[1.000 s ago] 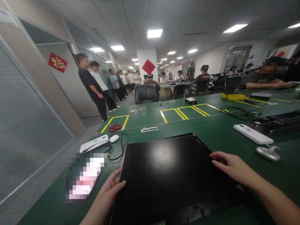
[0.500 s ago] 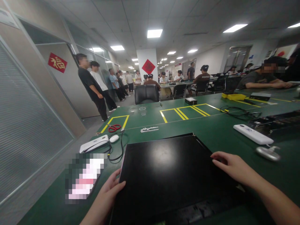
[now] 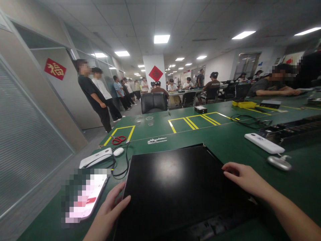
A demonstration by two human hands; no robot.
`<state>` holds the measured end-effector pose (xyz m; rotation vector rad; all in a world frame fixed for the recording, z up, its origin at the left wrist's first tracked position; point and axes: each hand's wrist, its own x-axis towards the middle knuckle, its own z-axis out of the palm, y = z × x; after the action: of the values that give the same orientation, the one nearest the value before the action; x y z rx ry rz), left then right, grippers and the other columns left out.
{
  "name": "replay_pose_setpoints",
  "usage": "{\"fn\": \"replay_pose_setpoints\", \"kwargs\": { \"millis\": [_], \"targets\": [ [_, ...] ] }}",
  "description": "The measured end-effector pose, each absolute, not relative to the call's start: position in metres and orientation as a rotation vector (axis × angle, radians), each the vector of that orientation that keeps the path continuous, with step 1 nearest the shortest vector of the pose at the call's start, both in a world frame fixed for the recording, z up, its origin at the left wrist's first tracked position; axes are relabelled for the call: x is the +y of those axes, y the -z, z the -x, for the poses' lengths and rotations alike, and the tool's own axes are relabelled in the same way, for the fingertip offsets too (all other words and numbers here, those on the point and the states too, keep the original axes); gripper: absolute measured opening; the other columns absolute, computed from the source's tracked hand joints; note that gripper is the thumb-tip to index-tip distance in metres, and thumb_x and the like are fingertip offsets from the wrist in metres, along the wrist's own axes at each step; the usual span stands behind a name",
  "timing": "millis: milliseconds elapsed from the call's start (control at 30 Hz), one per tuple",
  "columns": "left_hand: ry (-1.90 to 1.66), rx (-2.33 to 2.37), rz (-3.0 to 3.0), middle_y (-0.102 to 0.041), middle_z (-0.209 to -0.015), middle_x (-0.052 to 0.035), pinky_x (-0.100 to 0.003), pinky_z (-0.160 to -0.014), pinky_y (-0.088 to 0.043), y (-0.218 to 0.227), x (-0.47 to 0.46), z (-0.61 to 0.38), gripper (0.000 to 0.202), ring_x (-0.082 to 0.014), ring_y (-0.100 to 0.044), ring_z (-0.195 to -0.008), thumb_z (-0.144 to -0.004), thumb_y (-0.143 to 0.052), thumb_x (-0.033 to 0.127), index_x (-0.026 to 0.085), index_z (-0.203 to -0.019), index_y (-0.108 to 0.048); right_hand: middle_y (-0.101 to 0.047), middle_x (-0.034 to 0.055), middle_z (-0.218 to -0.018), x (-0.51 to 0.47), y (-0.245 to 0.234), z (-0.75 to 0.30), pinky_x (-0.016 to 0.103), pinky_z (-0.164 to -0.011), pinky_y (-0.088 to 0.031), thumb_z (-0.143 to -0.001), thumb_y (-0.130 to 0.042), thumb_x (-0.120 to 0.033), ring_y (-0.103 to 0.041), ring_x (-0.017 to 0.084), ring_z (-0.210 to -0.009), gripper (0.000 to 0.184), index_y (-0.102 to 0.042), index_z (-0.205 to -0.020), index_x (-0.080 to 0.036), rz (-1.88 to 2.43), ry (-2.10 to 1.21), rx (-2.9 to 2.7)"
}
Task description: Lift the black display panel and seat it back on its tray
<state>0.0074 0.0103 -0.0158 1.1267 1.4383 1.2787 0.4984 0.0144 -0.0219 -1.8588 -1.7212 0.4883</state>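
Note:
A large, glossy black screen panel (image 3: 170, 187) lies at the edge of the green table in front of me, its surface reflecting a ceiling light. My left hand (image 3: 111, 206) grips the left edge, thumb on top and fingers against the side, partly hidden. At the opposite edge, my right hand (image 3: 242, 175) is curled with thumb and fingertips on the border. A dark frame shows along the panel's far and right sides. Its near side runs out of the picture.
Left of the panel are a lit phone (image 3: 91, 197), a white power bank (image 3: 96, 157), a cable and red scissors (image 3: 119, 140). To the right lie another white power bank (image 3: 264, 143) and a silver mouse-like device (image 3: 279, 163). Across the table sits a yellow tray (image 3: 244, 104); people sit and stand beyond.
My view has turned slightly, so the scene sits a little further left. Both hands keep the same places on the panel's edges.

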Motion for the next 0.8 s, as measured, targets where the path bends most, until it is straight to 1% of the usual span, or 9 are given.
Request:
{"fn": "replay_pose_setpoints", "kwargs": {
  "millis": [67, 133, 267, 300, 400, 500, 633, 800],
  "targets": [
    [-1.302, 1.545, -1.291, -0.056, -0.153, -0.0098, -0.049, -0.127, -0.023, 0.023, 0.013, -0.001, 0.053, -0.0406, -0.036, -0.151, -0.067, -0.086, 0.056, 0.03, -0.113, -0.08, -0.081, 0.0016, -0.092, 0.014, 0.022, -0.498, 0.038, -0.074, -0.055, -0.081, -0.058, -0.054, -0.072, 0.024, -0.079, 0.032, -0.077, -0.092, -0.031, 1.862, -0.501, -1.713],
    [-1.294, 1.597, -1.374, -0.054, -0.152, -0.0112, -0.051, -0.128, -0.018, 0.031, 0.017, 0.006, 0.051, -0.0418, -0.034, -0.152, -0.068, -0.084, 0.058, 0.03, -0.11, -0.081, -0.081, 0.002, -0.093, 0.015, 0.022, -0.498, 0.039, -0.076, -0.055, -0.08, -0.058, -0.054, -0.072, 0.025, -0.081, 0.032, -0.077, -0.092, -0.03, 1.88, -0.504, -1.7],
    [-1.142, 1.653, -1.489, -0.055, -0.152, -0.0149, -0.058, -0.125, -0.023, 0.05, 0.028, 0.021, 0.051, -0.0445, -0.037, -0.149, -0.07, -0.08, 0.06, 0.028, -0.11, -0.08, -0.081, 0.002, -0.092, 0.016, 0.025, -0.499, 0.039, -0.077, -0.055, -0.079, -0.058, -0.053, -0.072, 0.025, -0.081, 0.032, -0.077, -0.09, -0.03, 1.898, -0.494, -1.674],
    [-1.113, 1.677, -1.523, -0.054, -0.152, -0.0148, -0.058, -0.125, -0.023, 0.055, 0.03, 0.024, 0.053, -0.0433, -0.038, -0.149, -0.072, -0.077, 0.061, 0.027, -0.112, -0.079, -0.081, 0.002, -0.091, 0.017, 0.026, -0.498, 0.039, -0.076, -0.055, -0.078, -0.058, -0.053, -0.072, 0.024, -0.081, 0.031, -0.077, -0.088, -0.03, 1.895, -0.494, -1.666],
    [-1.053, 1.74, -1.644, -0.054, -0.153, -0.0138, -0.058, -0.125, -0.024, 0.07, 0.036, 0.032, 0.062, -0.0408, -0.04, -0.148, -0.072, -0.068, 0.068, 0.025, -0.116, -0.078, -0.081, 0.0021, -0.087, 0.018, 0.028, -0.497, 0.037, -0.074, -0.055, -0.074, -0.059, -0.051, -0.072, 0.024, -0.079, 0.029, -0.077, -0.084, -0.03, 1.886, -0.48, -1.639],
    [-1.019, 1.782, -1.711, -0.053, -0.154, -0.0149, -0.058, -0.124, -0.025, 0.081, 0.039, 0.036, 0.067, -0.0394, -0.041, -0.149, -0.074, -0.062, 0.071, 0.023, -0.119, -0.076, -0.08, 0.0018, -0.084, 0.018, 0.028, -0.496, 0.036, -0.071, -0.055, -0.073, -0.059, -0.051, -0.072, 0.024, -0.077, 0.028, -0.076, -0.082, -0.03, 1.882, -0.468, -1.628],
    [-0.988, 1.793, -1.711, -0.054, -0.154, -0.0155, -0.059, -0.124, -0.026, 0.083, 0.039, 0.035, 0.069, -0.0399, -0.042, -0.147, -0.073, -0.061, 0.071, 0.022, -0.119, -0.076, -0.08, 0.002, -0.083, 0.018, 0.026, -0.496, 0.036, -0.069, -0.054, -0.073, -0.059, -0.05, -0.071, 0.024, -0.077, 0.027, -0.076, -0.08, -0.03, 1.884, -0.472, -1.635],
    [-0.989, 1.804, -1.724, -0.059, -0.149, -0.0159, -0.06, -0.123, -0.028, 0.082, 0.04, 0.033, 0.065, -0.0418, -0.046, -0.145, -0.072, -0.064, 0.07, 0.021, -0.113, -0.078, -0.079, 0.0015, -0.081, 0.018, 0.025, -0.495, 0.035, -0.067, -0.053, -0.074, -0.059, -0.05, -0.07, 0.023, -0.074, 0.027, -0.076, -0.081, -0.03, 1.892, -0.454, -1.635]
  ]
}}
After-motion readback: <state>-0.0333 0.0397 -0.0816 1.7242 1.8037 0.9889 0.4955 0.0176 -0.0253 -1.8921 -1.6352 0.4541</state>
